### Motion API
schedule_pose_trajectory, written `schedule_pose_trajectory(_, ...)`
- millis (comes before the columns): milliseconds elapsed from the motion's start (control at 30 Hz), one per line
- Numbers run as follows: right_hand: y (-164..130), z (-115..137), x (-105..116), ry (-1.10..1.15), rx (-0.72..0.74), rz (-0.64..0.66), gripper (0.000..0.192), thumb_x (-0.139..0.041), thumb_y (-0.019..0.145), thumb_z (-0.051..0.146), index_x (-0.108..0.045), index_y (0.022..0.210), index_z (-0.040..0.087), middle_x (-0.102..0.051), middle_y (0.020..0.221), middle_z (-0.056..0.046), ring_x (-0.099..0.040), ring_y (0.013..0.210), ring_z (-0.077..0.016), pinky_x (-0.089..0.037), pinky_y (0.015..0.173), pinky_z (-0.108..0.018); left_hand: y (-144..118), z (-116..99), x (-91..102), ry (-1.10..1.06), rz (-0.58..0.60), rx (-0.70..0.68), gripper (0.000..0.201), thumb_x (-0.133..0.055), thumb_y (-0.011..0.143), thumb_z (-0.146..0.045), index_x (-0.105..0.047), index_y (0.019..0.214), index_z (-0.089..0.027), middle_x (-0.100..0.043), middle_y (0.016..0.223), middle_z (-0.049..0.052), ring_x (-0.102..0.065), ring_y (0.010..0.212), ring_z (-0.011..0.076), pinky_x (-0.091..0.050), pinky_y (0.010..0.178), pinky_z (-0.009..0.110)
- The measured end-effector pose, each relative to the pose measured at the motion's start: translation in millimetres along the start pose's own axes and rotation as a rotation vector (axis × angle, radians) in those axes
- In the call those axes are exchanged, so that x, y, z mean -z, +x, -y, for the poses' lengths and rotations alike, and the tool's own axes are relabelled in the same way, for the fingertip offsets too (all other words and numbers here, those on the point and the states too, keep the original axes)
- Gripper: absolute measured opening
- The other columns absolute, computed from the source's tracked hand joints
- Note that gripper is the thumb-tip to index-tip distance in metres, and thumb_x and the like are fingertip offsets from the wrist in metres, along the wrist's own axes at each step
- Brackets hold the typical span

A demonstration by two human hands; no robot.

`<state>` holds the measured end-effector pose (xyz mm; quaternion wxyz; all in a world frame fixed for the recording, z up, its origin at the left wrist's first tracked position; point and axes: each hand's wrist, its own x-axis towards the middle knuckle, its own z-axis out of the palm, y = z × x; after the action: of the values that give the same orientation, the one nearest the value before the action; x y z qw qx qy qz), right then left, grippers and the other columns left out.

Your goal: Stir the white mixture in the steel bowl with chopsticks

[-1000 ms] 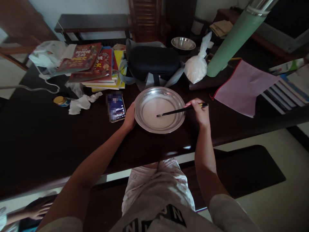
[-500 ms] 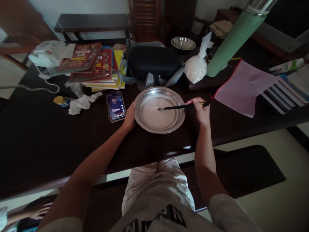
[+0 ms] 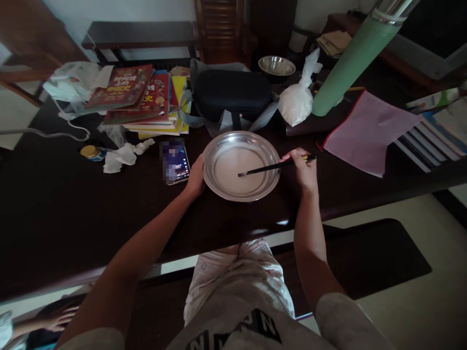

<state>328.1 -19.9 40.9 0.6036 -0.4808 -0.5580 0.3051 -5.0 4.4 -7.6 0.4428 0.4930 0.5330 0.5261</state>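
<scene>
A shiny metal bowl (image 3: 241,195) with a wide rim stands near the front of the dark table, holding a pale, whitish mixture (image 3: 233,165). My left hand (image 3: 197,176) grips its left rim, thumb side up. In my right hand (image 3: 304,170), closed at the bowl's right side, are black chopsticks (image 3: 268,167) with gold-marked ends. They slant over the right rim, and their tips, with pale stuff on them, are in the mixture left of the middle. The tips lie close together, so I cannot tell them apart.
Left of the bowl lie a lit phone (image 3: 177,163), crumpled tissue (image 3: 120,158) and a small yellow-lidded jar (image 3: 93,152). Behind are books (image 3: 127,92), a black case (image 3: 233,95), a tied bag of white powder (image 3: 295,104) and a green flask (image 3: 355,68). Another person's hand (image 3: 63,318) shows lower left.
The chopstick tips have swung toward me inside the bowl, so they slant more. My left hand and the bowl have stayed in place.
</scene>
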Motion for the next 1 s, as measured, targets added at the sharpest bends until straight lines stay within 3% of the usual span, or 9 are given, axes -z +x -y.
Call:
schedule_pose_trajectory(100, 0, 1, -1, -0.047, 0.018, 0.053, 0.053, -0.076, 0.089, 0.076, -0.076, 0.07, 0.026, -0.077, 0.067, 0.0, -0.079, 0.073, -0.0206, -0.067, 0.078, -0.037, 1, 3, -0.3, -0.011, 0.006, 0.001, 0.039, -0.053, 0.106, -0.049, -0.08, 0.114, -0.021, -0.082, 0.127, 0.01, -0.071, 0.126, 0.0289, -0.052, 0.118, 0.041)
schedule_pose_trajectory(267, 0, 1, 0, 0.014, -0.008, -0.049, 0.055, -0.074, 0.09, 0.077, -0.072, 0.069, 0.027, -0.073, 0.061, 0.002, -0.077, 0.064, -0.0197, -0.067, 0.075, -0.038, 0, 1, 0.9, -0.013, 0.011, 0.006, 0.037, -0.056, 0.104, -0.048, -0.08, 0.111, -0.021, -0.081, 0.128, 0.01, -0.07, 0.129, 0.0288, -0.051, 0.119, 0.041)
schedule_pose_trajectory(400, 0, 3, 0, -0.043, -0.013, 0.06, 0.055, -0.075, 0.087, 0.078, -0.074, 0.068, 0.026, -0.076, 0.065, 0.0, -0.08, 0.073, -0.0215, -0.067, 0.077, -0.038, -2, -5, -0.8, 0.034, -0.01, -0.042, 0.031, -0.059, 0.103, -0.045, -0.08, 0.104, -0.022, -0.083, 0.121, 0.009, -0.071, 0.124, 0.0291, -0.054, 0.115, 0.041)
schedule_pose_trajectory(467, 0, 3, 0, -0.055, 0.0, 0.039, 0.054, -0.075, 0.088, 0.077, -0.074, 0.069, 0.027, -0.078, 0.068, 0.0, -0.08, 0.076, -0.0217, -0.067, 0.08, -0.038, -3, -7, -2.2, 0.0, -0.007, -0.031, 0.034, -0.057, 0.104, -0.047, -0.08, 0.104, -0.022, -0.083, 0.118, 0.01, -0.072, 0.121, 0.029, -0.056, 0.112, 0.042)
schedule_pose_trajectory(567, 0, 2, 0, -0.008, -0.008, -0.059, 0.055, -0.074, 0.089, 0.078, -0.072, 0.069, 0.027, -0.075, 0.064, 0.001, -0.079, 0.068, -0.0209, -0.067, 0.077, -0.039, -3, -7, -3.0, -0.05, -0.008, 0.013, 0.037, -0.057, 0.103, -0.051, -0.08, 0.106, -0.022, -0.083, 0.116, 0.009, -0.071, 0.123, 0.0289, -0.056, 0.113, 0.042)
schedule_pose_trajectory(733, 0, 3, -1, -0.034, -0.027, 0.049, 0.056, -0.075, 0.086, 0.08, -0.075, 0.07, 0.026, -0.077, 0.065, 0.001, -0.079, 0.07, -0.0209, -0.067, 0.077, -0.038, -4, -8, -2.2, -0.012, -0.03, 0.015, 0.035, -0.056, 0.105, -0.047, -0.08, 0.103, -0.022, -0.082, 0.113, 0.008, -0.072, 0.118, 0.0278, -0.055, 0.113, 0.042)
schedule_pose_trajectory(900, 1, 1, 0, 0.015, -0.002, -0.07, 0.053, -0.076, 0.088, 0.076, -0.072, 0.068, 0.027, -0.074, 0.062, 0.002, -0.077, 0.064, -0.0189, -0.066, 0.076, -0.036, -4, -11, -3.0, -0.003, -0.035, 0.034, 0.035, -0.054, 0.105, -0.045, -0.079, 0.103, -0.021, -0.082, 0.116, 0.009, -0.073, 0.12, 0.0282, -0.054, 0.114, 0.04)
schedule_pose_trajectory(1000, 0, 1, -1, 0.022, -0.032, -0.03, 0.055, -0.075, 0.087, 0.079, -0.071, 0.067, 0.027, -0.072, 0.061, 0.002, -0.075, 0.062, -0.0196, -0.066, 0.073, -0.038, -4, -10, -3.8, -0.001, -0.035, 0.033, 0.035, -0.056, 0.105, -0.048, -0.078, 0.101, -0.021, -0.083, 0.115, 0.009, -0.073, 0.123, 0.0297, -0.055, 0.113, 0.041)
